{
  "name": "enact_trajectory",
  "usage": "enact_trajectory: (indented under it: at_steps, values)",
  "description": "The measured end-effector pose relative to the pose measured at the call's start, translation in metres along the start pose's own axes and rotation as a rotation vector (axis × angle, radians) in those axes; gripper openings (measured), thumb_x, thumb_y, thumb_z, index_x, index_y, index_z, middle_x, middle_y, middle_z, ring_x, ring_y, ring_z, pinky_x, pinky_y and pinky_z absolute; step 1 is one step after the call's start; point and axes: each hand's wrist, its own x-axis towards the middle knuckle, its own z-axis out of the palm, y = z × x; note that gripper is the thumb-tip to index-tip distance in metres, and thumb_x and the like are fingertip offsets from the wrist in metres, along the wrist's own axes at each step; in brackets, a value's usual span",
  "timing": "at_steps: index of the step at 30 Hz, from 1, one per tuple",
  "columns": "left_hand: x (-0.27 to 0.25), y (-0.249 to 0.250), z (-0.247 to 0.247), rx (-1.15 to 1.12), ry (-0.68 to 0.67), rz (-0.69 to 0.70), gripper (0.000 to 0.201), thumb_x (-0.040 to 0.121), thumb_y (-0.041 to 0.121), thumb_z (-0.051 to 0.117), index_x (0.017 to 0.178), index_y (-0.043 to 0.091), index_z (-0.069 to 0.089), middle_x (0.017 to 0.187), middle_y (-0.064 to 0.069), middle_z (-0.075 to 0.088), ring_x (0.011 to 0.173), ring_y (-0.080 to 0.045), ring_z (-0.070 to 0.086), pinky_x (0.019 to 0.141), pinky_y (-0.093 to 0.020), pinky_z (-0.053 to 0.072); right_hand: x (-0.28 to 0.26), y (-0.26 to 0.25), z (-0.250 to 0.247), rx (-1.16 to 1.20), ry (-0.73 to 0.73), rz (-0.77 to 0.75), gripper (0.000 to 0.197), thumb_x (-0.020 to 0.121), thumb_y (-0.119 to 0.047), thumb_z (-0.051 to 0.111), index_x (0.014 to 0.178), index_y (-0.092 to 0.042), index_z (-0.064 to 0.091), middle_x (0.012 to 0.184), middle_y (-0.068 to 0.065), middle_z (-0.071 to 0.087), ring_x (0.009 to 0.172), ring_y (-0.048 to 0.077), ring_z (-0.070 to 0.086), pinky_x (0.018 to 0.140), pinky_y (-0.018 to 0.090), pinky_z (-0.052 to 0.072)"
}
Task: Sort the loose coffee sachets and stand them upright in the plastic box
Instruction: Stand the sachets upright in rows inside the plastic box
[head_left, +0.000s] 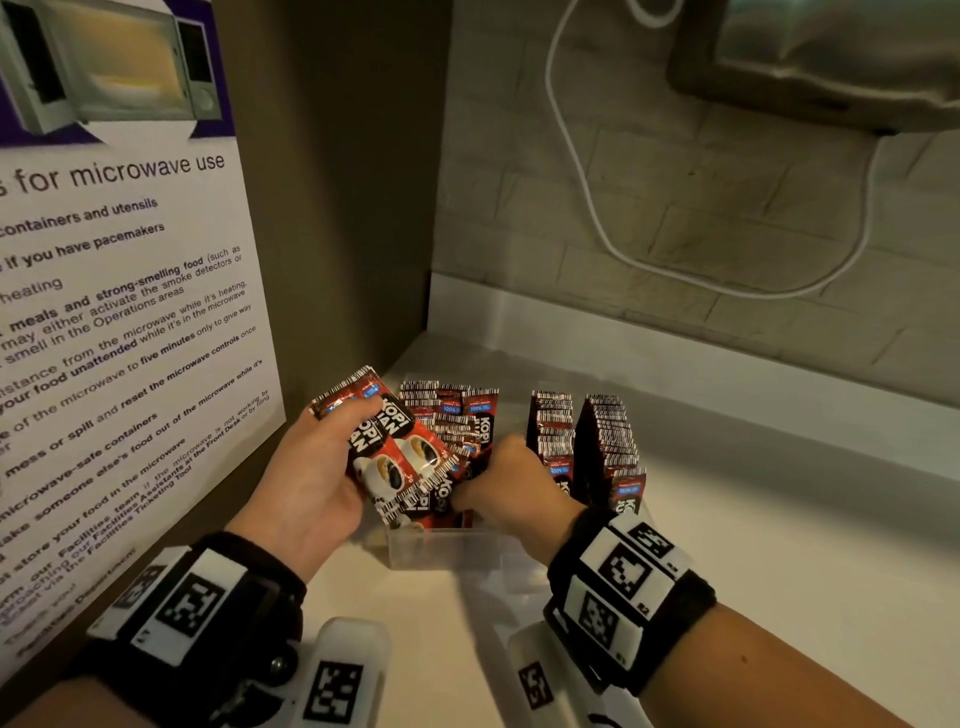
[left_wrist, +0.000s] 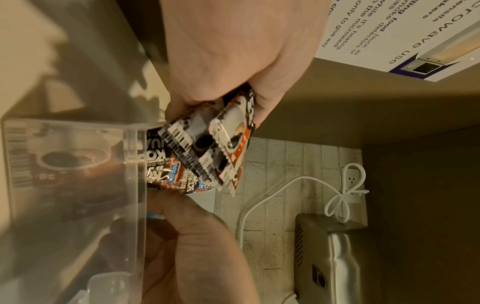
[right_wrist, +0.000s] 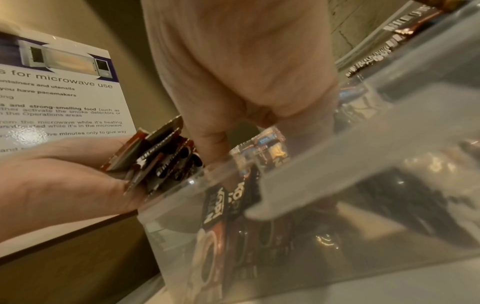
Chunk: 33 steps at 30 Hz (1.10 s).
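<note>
My left hand (head_left: 311, 467) grips a fanned bundle of red and black coffee sachets (head_left: 400, 452) just above the left end of the clear plastic box (head_left: 441, 551). The left wrist view shows the bundle (left_wrist: 213, 148) pinched between thumb and fingers beside the box wall (left_wrist: 72, 205). My right hand (head_left: 509, 483) curls down into the box's left compartment, thumb against a loose sachet (head_left: 447, 493) lying there; its fingertips are hidden. Upright rows of sachets (head_left: 613, 441) fill the right compartments and the back left (head_left: 452, 410).
The box stands on a white counter (head_left: 779, 519) in a corner. A microwave-use poster (head_left: 119, 312) covers the brown wall on the left. A white cable (head_left: 587, 208) hangs on the tiled back wall below a metal appliance (head_left: 831, 62).
</note>
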Motion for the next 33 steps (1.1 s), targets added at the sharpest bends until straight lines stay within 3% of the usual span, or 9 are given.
enact_trajectory:
  at_steps: [5,7,9,14,20,24,27,30,33]
  values:
    - [0.001,0.002,-0.001,-0.001,0.007,-0.015,0.021,0.087,0.009,0.063,0.108,0.013,0.061,0.083,-0.009,0.074,0.067,-0.023,0.073,0.061,-0.037,0.056,0.012,-0.006,0.003,0.017,-0.053,0.033,0.062,0.063,-0.008,0.081,0.116,0.0,0.049,0.094,0.005,0.063,0.07,0.012,0.058,0.048,0.017,0.042]
    - [0.001,0.003,0.0,0.004,0.009,-0.016,0.017,0.087,0.009,0.062,0.103,0.014,0.062,0.08,-0.009,0.074,0.066,-0.023,0.073,0.062,-0.038,0.055,0.018,-0.006,0.009,0.01,-0.057,0.007,0.069,0.054,-0.012,0.083,0.116,-0.003,0.054,0.098,0.004,0.067,0.081,0.015,0.064,0.064,0.023,0.054]
    - [0.001,0.004,0.001,0.008,0.015,-0.019,0.014,0.087,0.009,0.063,0.1,0.014,0.062,0.076,-0.008,0.074,0.064,-0.023,0.073,0.059,-0.037,0.055,0.02,-0.003,0.013,-0.003,-0.064,-0.026,0.07,0.051,-0.015,0.083,0.116,-0.007,0.056,0.102,0.003,0.068,0.091,0.018,0.066,0.083,0.034,0.056]
    - [-0.001,0.003,0.003,0.016,0.023,-0.021,0.012,0.086,0.008,0.064,0.095,0.017,0.062,0.075,-0.007,0.074,0.063,-0.022,0.072,0.057,-0.036,0.054,0.014,-0.005,0.023,0.012,-0.114,-0.143,0.038,0.066,-0.009,0.078,0.101,-0.02,0.065,0.1,0.002,0.071,0.096,0.02,0.067,0.089,0.042,0.054]
    - [-0.003,0.003,0.006,0.014,0.009,-0.019,0.013,0.087,0.006,0.063,0.094,0.016,0.062,0.081,-0.01,0.074,0.067,-0.024,0.072,0.062,-0.039,0.055,0.007,-0.009,0.016,0.049,-0.093,-0.207,0.027,0.08,-0.013,0.073,0.083,-0.027,0.051,0.109,0.005,0.067,0.101,0.022,0.065,0.092,0.043,0.053]
    - [-0.005,0.003,0.007,0.024,-0.002,-0.022,0.012,0.087,0.006,0.063,0.095,0.016,0.062,0.077,-0.009,0.075,0.064,-0.024,0.073,0.058,-0.038,0.055,0.005,-0.007,0.012,0.065,-0.13,-0.176,0.029,0.082,-0.008,0.069,0.088,-0.028,0.048,0.112,0.004,0.064,0.104,0.022,0.063,0.094,0.042,0.052]
    - [-0.007,0.004,0.006,0.026,-0.004,-0.028,0.013,0.087,0.007,0.063,0.096,0.015,0.062,0.083,-0.011,0.075,0.068,-0.026,0.073,0.063,-0.04,0.056,0.006,-0.005,0.009,-0.016,-0.117,-0.181,0.02,0.085,-0.01,0.064,0.101,-0.019,0.054,0.11,0.007,0.066,0.099,0.023,0.065,0.09,0.039,0.054]
    - [-0.007,0.004,0.004,0.024,0.004,-0.035,0.014,0.087,0.008,0.064,0.098,0.016,0.061,0.084,-0.011,0.075,0.068,-0.026,0.073,0.062,-0.04,0.056,0.007,-0.003,0.008,0.009,-0.064,-0.125,0.041,0.078,-0.011,0.071,0.112,-0.014,0.048,0.11,0.006,0.064,0.098,0.024,0.065,0.086,0.044,0.055]
    - [-0.007,0.004,0.003,0.025,0.018,-0.046,0.013,0.087,0.01,0.063,0.098,0.017,0.061,0.089,-0.011,0.074,0.069,-0.025,0.073,0.062,-0.041,0.056,0.008,0.001,0.004,0.105,-0.086,-0.068,0.05,0.073,0.0,0.074,0.111,-0.016,0.046,0.108,0.004,0.062,0.098,0.022,0.064,0.085,0.039,0.056]
